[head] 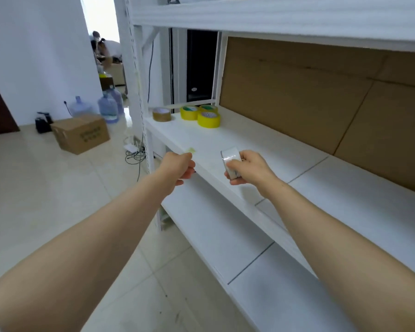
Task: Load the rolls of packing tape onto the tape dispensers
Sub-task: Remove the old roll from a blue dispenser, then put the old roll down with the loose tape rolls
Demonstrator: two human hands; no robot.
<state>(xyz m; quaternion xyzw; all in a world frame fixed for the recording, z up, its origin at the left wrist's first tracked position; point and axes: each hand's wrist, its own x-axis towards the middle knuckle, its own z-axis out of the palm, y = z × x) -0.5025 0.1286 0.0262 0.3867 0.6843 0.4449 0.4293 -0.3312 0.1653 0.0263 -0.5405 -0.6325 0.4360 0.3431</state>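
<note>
Head view, near to far. I am looking down two bare forearms that are reaching over the white lower shelf board [225, 226] towards the white middle shelf board [225, 137] of a metal rack.

The left hand [179, 167] is hovering at the front edge of the middle board with its fingers curled. A small pale yellowish strip [191, 149] is showing just past its knuckles, and I cannot tell whether the hand is pinching it.

The right hand [250, 167] is gripping a clear roll of packing tape [230, 155]. The roll is standing edge-on to the camera above the front part of the middle board, with fingers and thumb wrapping round its rim.

At the far left end of the same board, a brown roll of packing tape [161, 114] is lying flat. Just beside it, three yellow rolls of tape [208, 119] are lying clustered together.

A brown cardboard panel [297, 92] is backing the rack.

On the tiled floor to the left, a brown cardboard box [82, 134] is sitting in front of blue-tinted water bottles [108, 109].
</note>
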